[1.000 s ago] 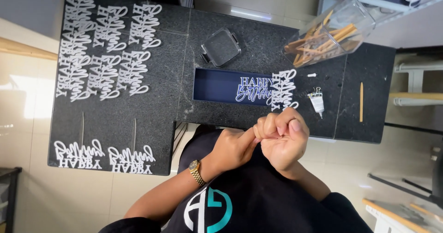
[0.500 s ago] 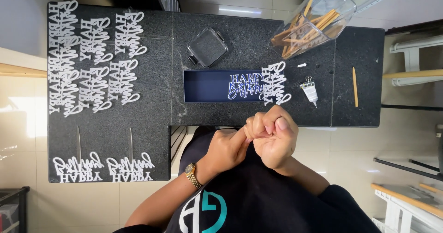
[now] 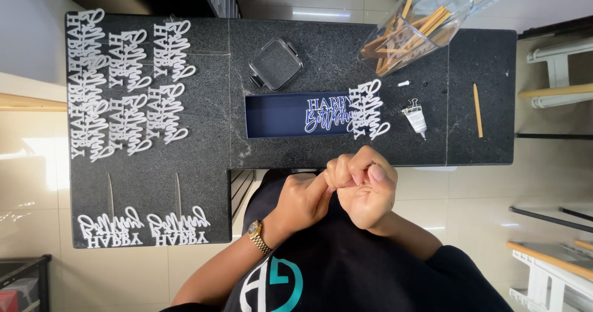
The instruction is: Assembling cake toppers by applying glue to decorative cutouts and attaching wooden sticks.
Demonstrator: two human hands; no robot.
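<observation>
- Close to the camera, above the black shirt [image 3: 370, 275], the left hand [image 3: 302, 201] and the right hand [image 3: 364, 185] are pressed together, both curled closed with fingers bent; what they pinch between them is too small to tell.
- On the left wrist sits a gold watch [image 3: 258, 236].
- Just beyond the hands, on the dark stone table [image 3: 296, 65], lies a dark blue card [image 3: 278, 114] with a blue birthday lettering cutout [image 3: 327, 114] on it, and a white lettering cutout [image 3: 369, 109] overlaps its right end.
- Right of the card lies a small glue tube [image 3: 416, 115] with a clip, and further right a single wooden stick [image 3: 477, 101].
- At the near left edge of the table lie two white cutouts on sticks [image 3: 145, 222].
- Further away stands a small clear square lid [image 3: 275, 63].
- At the far right, a clear container of wooden sticks [image 3: 414, 25] lies tilted.
- At the far left, many white lettering cutouts [image 3: 123, 83] are spread in rows.
</observation>
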